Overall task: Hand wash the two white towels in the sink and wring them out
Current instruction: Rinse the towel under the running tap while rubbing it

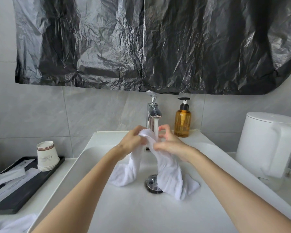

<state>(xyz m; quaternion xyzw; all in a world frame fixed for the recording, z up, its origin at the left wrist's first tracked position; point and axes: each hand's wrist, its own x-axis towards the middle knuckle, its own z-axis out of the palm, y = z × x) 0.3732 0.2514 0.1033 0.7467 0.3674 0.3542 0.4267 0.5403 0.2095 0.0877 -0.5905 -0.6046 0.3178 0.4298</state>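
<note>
Bare forearms reach in from the bottom edge over a white rectangular sink (124,207). Above the basin the left hand (133,140) and the right hand (170,143) meet just under the tap, the fingers of both curled around a bunched white towel (168,174). Its two ends hang down into the basin, one to the left of the chrome drain (151,182), the other partly over it. Water (156,128) runs from the chrome faucet (152,115) onto the bunched fabric between the hands.

A second white towel (12,224) lies on the pale counter (54,182) at the near left corner, cut off by the frame. Further back on that side a black tray (20,195) holds a stack of upturned paper cups (46,155) and some wrapped packets. An amber pump bottle (182,121) stands on the sink's back rim just right of the faucet, and a white kettle (267,143) sits on the counter at far right. Grey marbled tiles (91,111) cover the wall, and a crinkled black plastic sheet (141,44) hangs across it above the faucet.
</note>
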